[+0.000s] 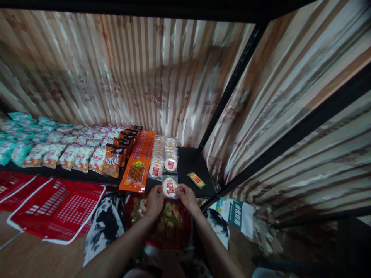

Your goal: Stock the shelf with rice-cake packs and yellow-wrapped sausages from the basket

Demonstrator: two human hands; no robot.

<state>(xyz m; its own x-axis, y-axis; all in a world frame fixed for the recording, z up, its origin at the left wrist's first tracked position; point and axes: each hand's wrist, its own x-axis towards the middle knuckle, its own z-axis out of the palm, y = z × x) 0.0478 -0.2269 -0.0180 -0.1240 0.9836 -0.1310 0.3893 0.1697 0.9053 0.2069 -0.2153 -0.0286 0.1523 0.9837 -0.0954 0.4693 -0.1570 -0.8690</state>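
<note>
Between both hands is a round white cracker in a clear packet, with a red label on its front. My left hand pinches the packet's left edge, and my right hand pinches its right edge. They hold it at the front edge of the black shelf. Just behind it, two rows of matching cracker packets lie overlapped. To their left are orange bags of brown snack sticks. A single yellow-wrapped snack lies on the shelf to the right.
Below my hands, a red basket between my knees holds yellow-wrapped snacks. Red baskets stand at left under the shelf. White bags and green bags line the shelf. Black posts and striped sheeting stand behind and right.
</note>
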